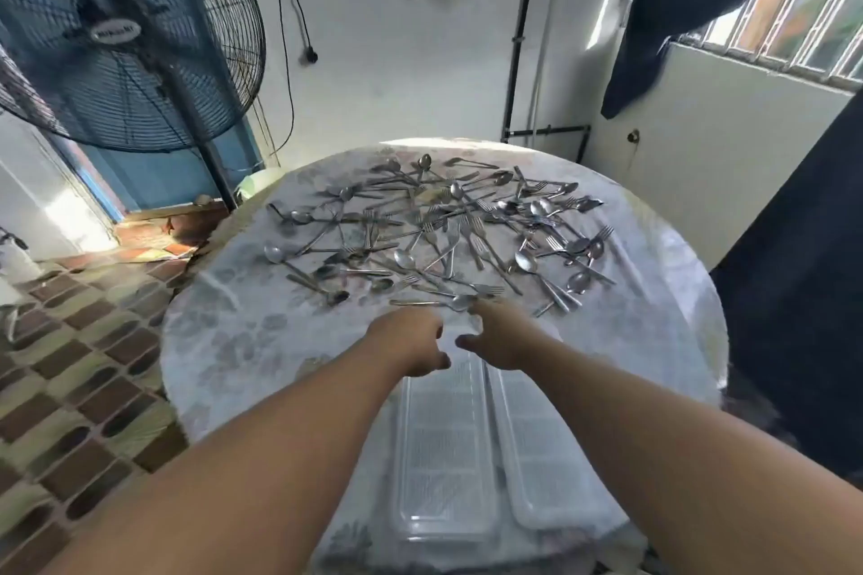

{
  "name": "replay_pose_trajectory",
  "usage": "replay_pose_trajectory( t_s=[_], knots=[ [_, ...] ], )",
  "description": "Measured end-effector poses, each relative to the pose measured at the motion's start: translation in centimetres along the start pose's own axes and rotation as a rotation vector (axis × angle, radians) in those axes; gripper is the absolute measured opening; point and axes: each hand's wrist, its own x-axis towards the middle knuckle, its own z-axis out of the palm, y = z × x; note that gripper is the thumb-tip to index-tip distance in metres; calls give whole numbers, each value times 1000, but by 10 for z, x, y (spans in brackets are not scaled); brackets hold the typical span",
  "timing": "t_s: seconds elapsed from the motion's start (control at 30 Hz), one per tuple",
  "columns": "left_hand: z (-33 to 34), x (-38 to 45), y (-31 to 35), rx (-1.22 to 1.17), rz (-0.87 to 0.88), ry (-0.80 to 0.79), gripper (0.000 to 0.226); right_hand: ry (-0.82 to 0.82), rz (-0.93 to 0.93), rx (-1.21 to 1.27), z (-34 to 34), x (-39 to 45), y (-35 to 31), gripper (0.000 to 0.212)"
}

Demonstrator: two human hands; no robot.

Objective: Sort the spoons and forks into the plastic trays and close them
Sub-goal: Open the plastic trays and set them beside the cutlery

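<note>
Two clear ribbed plastic trays (446,448) lie empty before me; sorting hasn't begun. My left hand (411,346) hangs loosely curled, empty; my right hand (499,334) reaches, fingers extended, touching the nearest steel spoon (460,303) of the scattered cutlery pile (448,229)—next, pinch it.

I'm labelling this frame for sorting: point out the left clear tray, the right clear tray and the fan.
left clear tray (443,448): head view, on its ribbed floor.
right clear tray (544,472): head view, on its floor.
fan (116,33): head view, on the hub of its grille.

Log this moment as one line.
left hand: empty | right hand: reaching to spoon | trays: open, empty | cutlery pile: unsorted
</note>
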Motion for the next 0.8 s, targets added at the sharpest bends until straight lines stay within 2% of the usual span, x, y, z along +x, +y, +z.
replay_pose_trajectory(
  t_s=[0.17,0.3,0.6,0.7,0.8],
  knots=[
    [21,16,-1,38,-36,-106,73,-104,82,-40,18,7,7,73],
    [38,28,-4,90,-35,-207,90,-123,110,-61,29,17,8,77],
    [49,30,0,188,-57,-214,85,-213,152,-174,39,40,-1,69],
    [54,27,0,182,-75,-209,87,-239,162,-247,41,53,-2,59],
    [60,25,-2,153,-85,-198,89,-262,138,-319,47,67,-4,66]
  ],
)
